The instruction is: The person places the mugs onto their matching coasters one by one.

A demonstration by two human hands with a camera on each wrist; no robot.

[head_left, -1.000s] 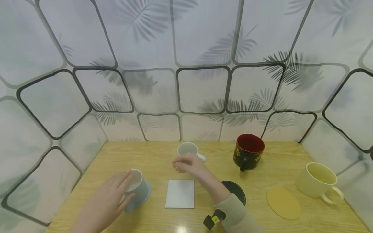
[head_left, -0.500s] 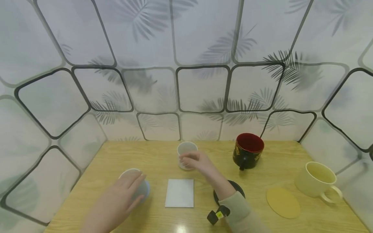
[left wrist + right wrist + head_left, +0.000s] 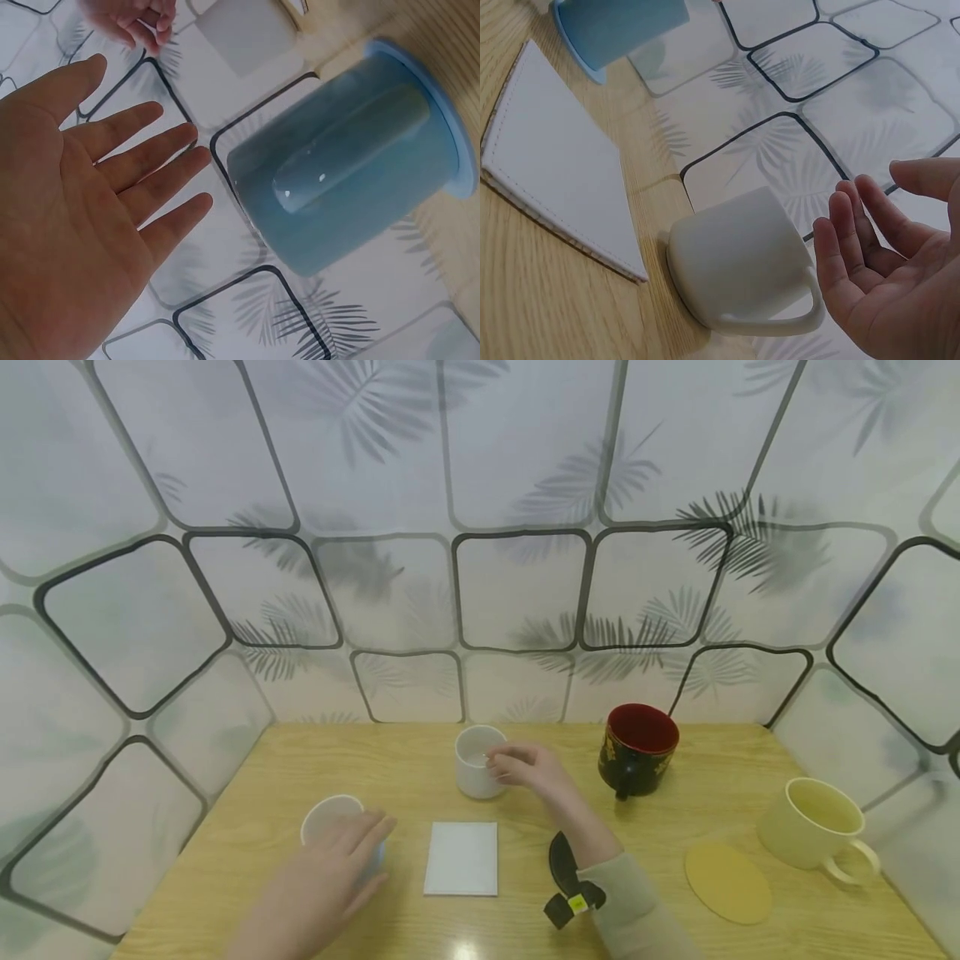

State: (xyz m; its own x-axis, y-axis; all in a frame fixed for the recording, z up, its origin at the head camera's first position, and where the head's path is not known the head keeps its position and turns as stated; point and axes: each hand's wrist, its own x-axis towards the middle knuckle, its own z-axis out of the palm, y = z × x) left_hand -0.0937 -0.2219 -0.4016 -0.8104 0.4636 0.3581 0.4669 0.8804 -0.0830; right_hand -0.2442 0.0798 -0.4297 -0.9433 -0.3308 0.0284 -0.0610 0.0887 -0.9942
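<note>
My left hand [image 3: 322, 872] hovers by the blue mug [image 3: 337, 169], partly covering it in the head view. In the left wrist view that hand [image 3: 97, 195] has its fingers spread and extended, apart from the mug, which stands on a light blue coaster [image 3: 459, 154]. Toward the back of the table, my right hand [image 3: 536, 772] is at the handle side of a white mug [image 3: 477, 779]. The right wrist view shows its fingers [image 3: 842, 232] loosely bent beside the handle [image 3: 780, 326], gripping nothing; whether a fingertip touches the handle, I cannot tell.
A white square coaster [image 3: 461, 860] lies between the hands. A black coaster [image 3: 561, 862] is partly hidden under my right forearm. Further right are a black mug with red inside [image 3: 632, 772], a yellow round coaster [image 3: 727, 883] and a yellow mug [image 3: 798, 831]. Patterned fabric [image 3: 525, 593] surrounds the table.
My left hand has shifted right across the blue mug. My right hand has moved right, from in front of the white mug to its handle side, uncovering more of it. The mugs stay put.
</note>
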